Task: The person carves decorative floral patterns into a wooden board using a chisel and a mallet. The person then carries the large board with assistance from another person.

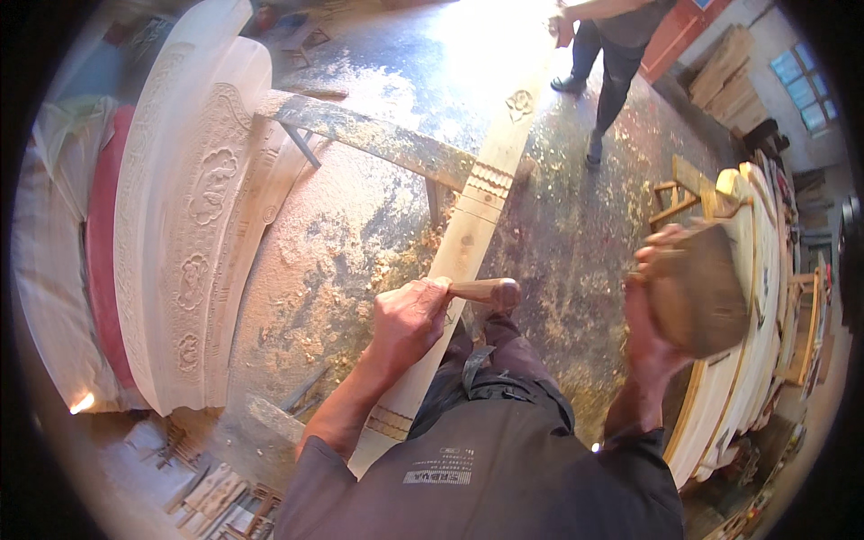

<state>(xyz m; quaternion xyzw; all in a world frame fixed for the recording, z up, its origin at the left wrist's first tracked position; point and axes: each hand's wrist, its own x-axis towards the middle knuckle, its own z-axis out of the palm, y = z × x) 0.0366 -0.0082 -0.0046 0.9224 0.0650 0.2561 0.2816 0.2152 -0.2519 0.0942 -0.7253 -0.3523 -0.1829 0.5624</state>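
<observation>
A long pale wooden board (pixel 457 245) with carved bands and a flower motif runs away from me, from the lower left to the far top. Over its near part, my left hand (pixel 409 317) is closed around a chisel, whose round wooden handle (pixel 484 291) sticks out to the right. The chisel's blade is hidden by the fist. Off to the right, clear of the board, my right hand (pixel 650 315) grips a blocky brown wooden mallet (pixel 700 292), raised and slightly blurred.
A sawhorse beam (pixel 378 135) supports the board. Large carved panels (pixel 180 234) stand on the left, near a red cloth (pixel 108 261). Stacked curved boards (pixel 733 342) lie on the right. Shavings cover the floor (pixel 324 243). Another person (pixel 621 45) stands at the board's far end, a hand touching it.
</observation>
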